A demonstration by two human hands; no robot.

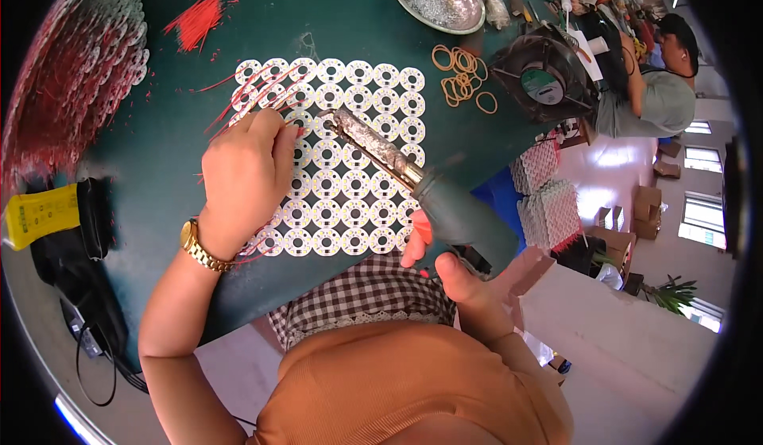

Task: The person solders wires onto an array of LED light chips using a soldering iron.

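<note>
The left hand pinches thin red wires steady against a panel of round white circuit discs lying flat on the dark green surface. The right hand grips a grey-handled soldering iron, tip angled onto a disc beside the wires.

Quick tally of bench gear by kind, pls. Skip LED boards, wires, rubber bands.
soldering iron: 1
metal bowl: 1
cooling fan: 1
yellow handheld device: 1
Total: 4
</note>
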